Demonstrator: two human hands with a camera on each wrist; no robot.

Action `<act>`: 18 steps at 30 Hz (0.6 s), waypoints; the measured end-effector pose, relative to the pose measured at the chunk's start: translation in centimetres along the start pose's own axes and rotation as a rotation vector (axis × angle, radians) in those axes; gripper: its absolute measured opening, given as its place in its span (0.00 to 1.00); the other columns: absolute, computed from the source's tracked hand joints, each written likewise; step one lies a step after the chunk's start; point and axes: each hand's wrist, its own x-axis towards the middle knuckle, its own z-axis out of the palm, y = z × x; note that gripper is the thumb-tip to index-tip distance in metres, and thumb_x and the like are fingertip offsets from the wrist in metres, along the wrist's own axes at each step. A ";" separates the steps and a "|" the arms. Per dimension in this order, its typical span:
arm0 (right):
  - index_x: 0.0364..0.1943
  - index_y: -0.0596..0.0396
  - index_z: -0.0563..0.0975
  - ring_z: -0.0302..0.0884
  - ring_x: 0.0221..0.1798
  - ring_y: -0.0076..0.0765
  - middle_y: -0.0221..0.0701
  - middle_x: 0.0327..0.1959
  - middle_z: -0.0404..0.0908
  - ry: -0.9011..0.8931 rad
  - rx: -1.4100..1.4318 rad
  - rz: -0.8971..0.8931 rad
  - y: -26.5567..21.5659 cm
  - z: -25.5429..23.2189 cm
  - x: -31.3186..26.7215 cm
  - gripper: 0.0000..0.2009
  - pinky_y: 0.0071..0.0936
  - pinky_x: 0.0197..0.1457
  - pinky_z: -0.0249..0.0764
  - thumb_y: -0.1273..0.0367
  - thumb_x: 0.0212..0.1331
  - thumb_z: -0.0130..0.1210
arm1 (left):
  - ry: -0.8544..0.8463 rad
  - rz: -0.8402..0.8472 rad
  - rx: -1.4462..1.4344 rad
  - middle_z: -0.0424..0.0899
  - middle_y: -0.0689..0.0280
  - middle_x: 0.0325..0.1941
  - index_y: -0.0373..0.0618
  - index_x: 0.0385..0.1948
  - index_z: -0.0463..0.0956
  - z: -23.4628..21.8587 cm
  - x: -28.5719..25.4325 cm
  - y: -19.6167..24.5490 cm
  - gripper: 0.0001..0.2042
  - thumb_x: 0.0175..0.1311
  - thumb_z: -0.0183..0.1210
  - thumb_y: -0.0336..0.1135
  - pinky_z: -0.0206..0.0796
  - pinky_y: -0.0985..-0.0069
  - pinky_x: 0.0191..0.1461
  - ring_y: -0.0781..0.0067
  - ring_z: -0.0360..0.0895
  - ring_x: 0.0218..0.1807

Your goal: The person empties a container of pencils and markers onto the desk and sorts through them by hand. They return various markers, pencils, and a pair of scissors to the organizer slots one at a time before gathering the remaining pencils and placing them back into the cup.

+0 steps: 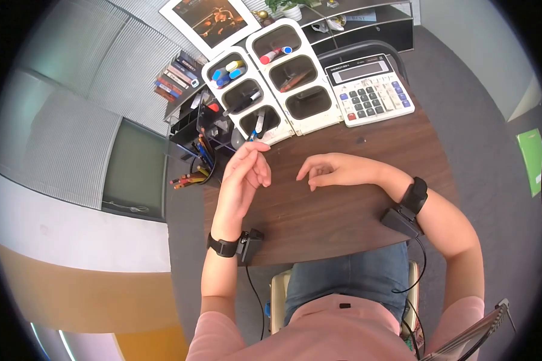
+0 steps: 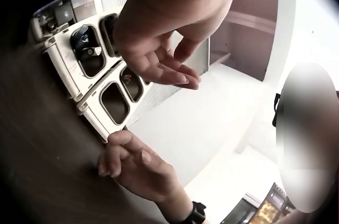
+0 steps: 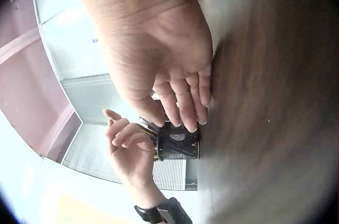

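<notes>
The left hand point(image 1: 244, 177) is raised in front of the white organizer point(image 1: 295, 123), fingers loosely bent and holding nothing; the left wrist view shows the same hand point(image 2: 164, 38) from close by. To its right, the right hand point(image 1: 340, 169) hovers over or rests on the brown table point(image 1: 307, 222); contact is not certain. Its fingers are relaxed and hold nothing, as the right wrist view shows of that hand point(image 3: 164, 60). Markers point(image 1: 227, 73) and pens point(image 1: 259, 121) lie in the organizer's compartments; the lower right compartment point(image 1: 309, 103) looks empty.
A large calculator point(image 1: 370, 90) stands right of the organizer. At the table's left edge is a mesh cup with pencils point(image 1: 193, 178). Behind are books point(image 1: 177, 75), a framed picture point(image 1: 214, 21) and a shelf point(image 1: 367, 30). Cables hang from both wrist cameras.
</notes>
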 end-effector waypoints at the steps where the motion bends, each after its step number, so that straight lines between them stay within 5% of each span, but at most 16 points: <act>1: 0.46 0.54 0.74 0.73 0.41 0.22 0.26 0.34 0.78 -0.006 0.037 -0.022 0.5 -0.2 0.1 0.10 0.23 0.49 0.68 0.69 0.62 0.51 | -0.085 -0.089 -0.243 0.65 0.73 0.21 0.42 0.47 0.70 -0.8 0.1 -0.5 0.11 0.70 0.46 0.37 0.58 0.84 0.28 0.81 0.62 0.24; 2: 0.43 0.56 0.75 0.73 0.42 0.22 0.27 0.35 0.78 -0.012 0.073 -0.043 0.8 -0.3 0.2 0.09 0.23 0.50 0.67 0.69 0.62 0.50 | -0.144 -0.171 -0.415 0.62 0.74 0.24 0.42 0.49 0.69 -1.5 0.1 -1.4 0.12 0.69 0.47 0.38 0.55 0.83 0.27 0.81 0.59 0.25; 9: 0.33 0.56 0.72 0.73 0.44 0.24 0.29 0.35 0.78 -0.053 0.161 0.046 0.2 -1.0 0.1 0.06 0.24 0.53 0.67 0.68 0.63 0.47 | -0.237 -0.417 -0.458 0.66 0.74 0.27 0.44 0.51 0.68 -2.2 1.0 -5.2 0.14 0.69 0.47 0.39 0.57 0.83 0.31 0.81 0.63 0.29; 18: 0.31 0.55 0.70 0.74 0.44 0.27 0.30 0.34 0.77 -0.043 0.245 0.097 -0.6 -1.0 0.4 0.06 0.26 0.53 0.67 0.70 0.62 0.44 | -0.305 -0.373 -0.352 0.69 0.74 0.29 0.43 0.51 0.69 -2.1 0.5 -5.4 0.16 0.69 0.47 0.42 0.58 0.83 0.35 0.83 0.65 0.31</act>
